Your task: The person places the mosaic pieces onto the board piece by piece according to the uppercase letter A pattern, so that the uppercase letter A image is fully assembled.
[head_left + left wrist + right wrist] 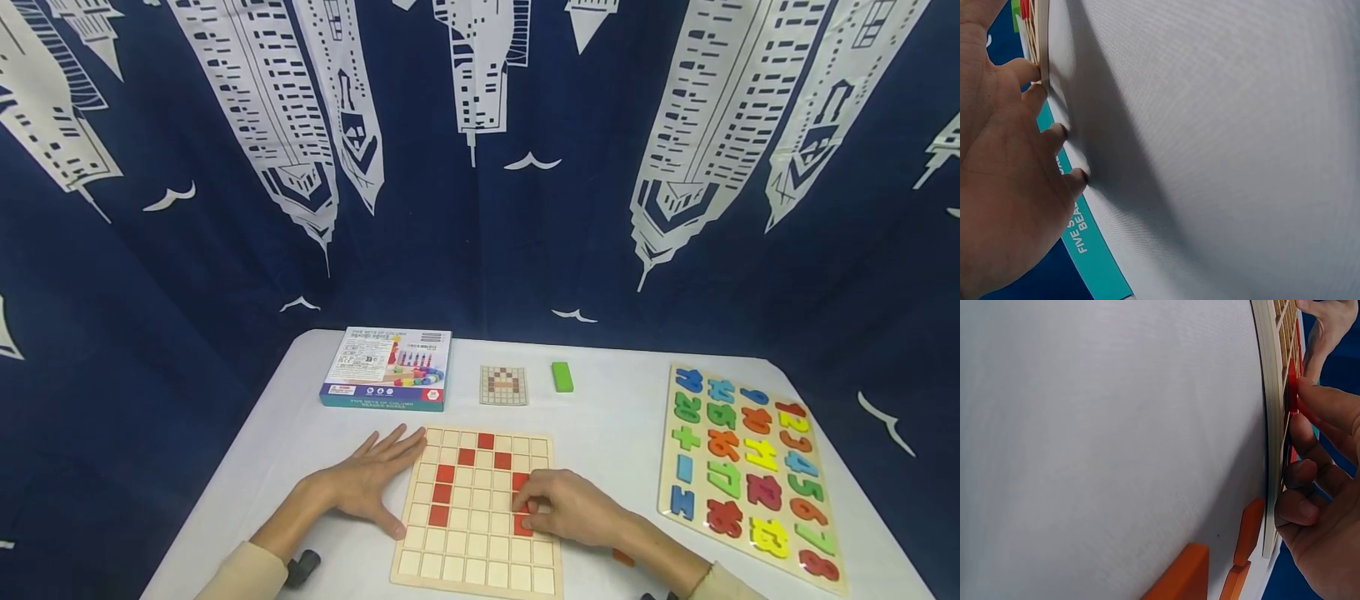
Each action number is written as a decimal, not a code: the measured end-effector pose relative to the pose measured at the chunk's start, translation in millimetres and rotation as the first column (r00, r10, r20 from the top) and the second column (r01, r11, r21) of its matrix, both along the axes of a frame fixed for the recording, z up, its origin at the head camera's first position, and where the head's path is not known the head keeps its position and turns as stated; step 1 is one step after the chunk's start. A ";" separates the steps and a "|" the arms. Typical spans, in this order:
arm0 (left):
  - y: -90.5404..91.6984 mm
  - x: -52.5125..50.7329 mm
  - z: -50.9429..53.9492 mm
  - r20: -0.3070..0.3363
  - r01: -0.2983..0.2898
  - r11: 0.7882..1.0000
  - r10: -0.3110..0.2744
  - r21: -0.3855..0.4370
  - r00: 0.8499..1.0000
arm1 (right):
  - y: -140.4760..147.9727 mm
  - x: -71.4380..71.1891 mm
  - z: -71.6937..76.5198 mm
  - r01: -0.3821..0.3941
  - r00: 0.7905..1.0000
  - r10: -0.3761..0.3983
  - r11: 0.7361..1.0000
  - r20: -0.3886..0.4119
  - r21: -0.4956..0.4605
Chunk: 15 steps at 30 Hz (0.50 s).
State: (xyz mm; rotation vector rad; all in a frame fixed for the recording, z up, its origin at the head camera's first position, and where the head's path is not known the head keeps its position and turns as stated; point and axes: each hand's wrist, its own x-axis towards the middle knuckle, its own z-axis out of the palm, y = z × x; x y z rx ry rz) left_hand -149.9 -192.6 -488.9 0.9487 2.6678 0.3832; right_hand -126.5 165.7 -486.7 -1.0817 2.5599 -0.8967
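A pale wooden grid board (456, 567) lies on the table with several red square tiles in its cells, forming an arch. My left hand (371, 481) has its fingers spread, the fingertips and thumb resting along the board's left edge; in the left wrist view the hand (1013, 169) holds nothing. Over the right side of the board, my right hand (566, 506) has its fingers curled, and thumb and fingertips pinch a red tile (1292, 387) at a cell. That tile is partly hidden by the fingers.
Orange blocks (1249, 531) lie beside the board's right edge, partly under my right forearm. Behind the board are a boxed toy set (386, 367), a small pattern card (503, 386) and a green block (562, 377). A number puzzle board (738, 533) stands at the right.
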 end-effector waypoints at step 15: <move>-0.3 -0.8 0.6 -0.001 0.005 1.000 -0.005 -0.012 1.000 | -3.4 5.9 -1.6 0.003 1.000 -0.003 1.000 -0.030 -0.006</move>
